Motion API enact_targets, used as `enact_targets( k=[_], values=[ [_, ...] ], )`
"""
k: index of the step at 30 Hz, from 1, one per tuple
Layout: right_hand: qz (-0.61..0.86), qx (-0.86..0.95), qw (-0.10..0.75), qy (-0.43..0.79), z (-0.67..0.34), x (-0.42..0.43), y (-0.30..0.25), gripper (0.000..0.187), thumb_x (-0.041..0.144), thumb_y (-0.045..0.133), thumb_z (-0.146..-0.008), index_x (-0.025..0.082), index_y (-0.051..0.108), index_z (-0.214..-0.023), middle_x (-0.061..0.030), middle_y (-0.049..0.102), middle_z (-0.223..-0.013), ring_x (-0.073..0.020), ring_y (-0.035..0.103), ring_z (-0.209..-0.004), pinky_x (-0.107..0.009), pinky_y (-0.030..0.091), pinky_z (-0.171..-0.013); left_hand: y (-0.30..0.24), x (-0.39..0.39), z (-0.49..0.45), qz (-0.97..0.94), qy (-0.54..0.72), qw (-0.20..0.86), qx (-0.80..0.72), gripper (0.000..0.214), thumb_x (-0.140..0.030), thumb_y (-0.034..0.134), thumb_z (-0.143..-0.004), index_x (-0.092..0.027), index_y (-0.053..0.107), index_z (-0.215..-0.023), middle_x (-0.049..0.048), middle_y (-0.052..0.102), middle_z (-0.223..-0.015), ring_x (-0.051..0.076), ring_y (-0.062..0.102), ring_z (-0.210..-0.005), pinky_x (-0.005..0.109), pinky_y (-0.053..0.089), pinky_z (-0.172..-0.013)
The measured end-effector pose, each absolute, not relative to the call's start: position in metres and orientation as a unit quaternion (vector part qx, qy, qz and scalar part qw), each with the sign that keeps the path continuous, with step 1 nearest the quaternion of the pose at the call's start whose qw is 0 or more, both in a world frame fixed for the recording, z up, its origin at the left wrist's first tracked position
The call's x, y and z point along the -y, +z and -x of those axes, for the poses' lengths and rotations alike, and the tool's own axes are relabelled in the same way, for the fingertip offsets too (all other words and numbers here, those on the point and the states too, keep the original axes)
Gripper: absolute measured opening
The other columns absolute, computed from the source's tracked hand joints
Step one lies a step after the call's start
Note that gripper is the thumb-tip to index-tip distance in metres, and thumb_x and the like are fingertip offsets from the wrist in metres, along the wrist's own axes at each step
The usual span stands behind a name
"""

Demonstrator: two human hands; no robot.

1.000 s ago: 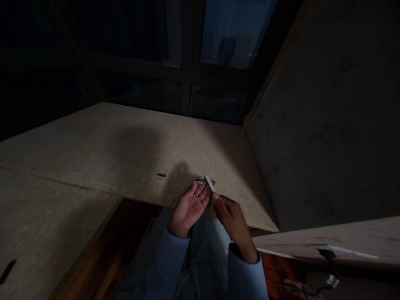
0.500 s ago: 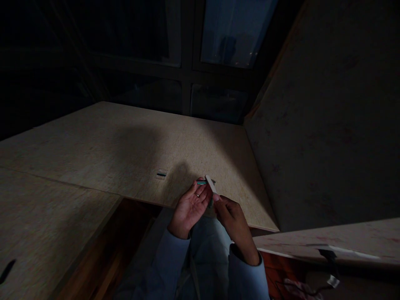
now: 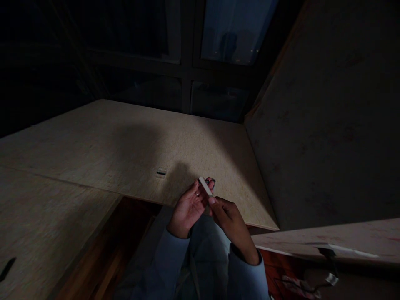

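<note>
Your right hand [image 3: 230,217] gripped a white stick [image 3: 205,186]; just beyond it, your left hand [image 3: 190,206] held a teal-edged piece [image 3: 207,182], work seemingly under way, remainder unclear.

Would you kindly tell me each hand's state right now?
Left hand: fingers curled, holding a small teal-and-dark item.
Right hand: closed, gripping a pale stick.

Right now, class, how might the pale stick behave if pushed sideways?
The pale stick is probably fairly stiff, since it juts straight from the right hand. It is likely light, being slim and held near one end.
</note>
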State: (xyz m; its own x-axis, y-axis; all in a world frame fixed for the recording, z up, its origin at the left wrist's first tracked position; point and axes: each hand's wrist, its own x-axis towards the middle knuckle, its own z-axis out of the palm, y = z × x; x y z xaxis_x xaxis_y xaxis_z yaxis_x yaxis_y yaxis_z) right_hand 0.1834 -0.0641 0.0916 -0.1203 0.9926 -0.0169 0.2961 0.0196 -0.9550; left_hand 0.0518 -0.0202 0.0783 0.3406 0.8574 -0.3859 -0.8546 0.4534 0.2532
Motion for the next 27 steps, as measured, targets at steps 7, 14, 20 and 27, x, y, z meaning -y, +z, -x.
enact_targets(
  k=[7,14,20,27],
  values=[
    [0.552,0.573,0.395,0.459,-0.185,0.06,0.085,0.052,0.061,0.043,-0.096,0.019,0.053,-0.066,0.0047,0.04,-0.052,-0.0101,0.033,-0.047,-0.024,0.022,-0.044,0.085,0.019,-0.051,0.028,0.53,0.811,-0.248,0.03,-0.019,0.044,-0.101,-0.011,0.07,-0.09,0.01,0.075,-0.097,0.016,0.072,-0.095,0.028,0.054,-0.093],
    [0.539,0.589,0.385,0.463,-0.184,0.063,0.088,0.051,0.059,0.043,-0.097,0.019,0.055,-0.067,0.0046,0.04,-0.052,-0.0101,0.034,-0.047,-0.024,0.023,-0.044,0.077,0.018,-0.05,0.013,0.529,0.812,-0.244,0.02,-0.019,0.053,-0.097,-0.012,0.071,-0.089,0.0102,0.074,-0.098,0.018,0.071,-0.094,0.029,0.054,-0.091],
    [0.531,0.607,0.379,0.454,-0.178,0.061,0.088,0.05,0.057,0.043,-0.097,0.019,0.055,-0.066,0.0034,0.044,-0.055,-0.0106,0.038,-0.052,-0.024,0.027,-0.048,0.074,0.02,-0.051,-0.009,0.534,0.813,-0.232,0.019,-0.018,0.055,-0.097,-0.013,0.072,-0.091,0.0096,0.075,-0.1,0.018,0.072,-0.094,0.029,0.055,-0.086],
    [0.579,0.587,0.383,0.418,-0.188,0.059,0.084,0.05,0.058,0.044,-0.096,0.019,0.055,-0.067,0.0035,0.045,-0.054,-0.011,0.039,-0.051,-0.024,0.028,-0.049,0.077,0.021,-0.054,0.019,0.55,0.804,-0.225,0.025,-0.018,0.048,-0.1,-0.014,0.071,-0.09,0.007,0.075,-0.098,0.015,0.071,-0.096,0.027,0.055,-0.09]
  ],
)
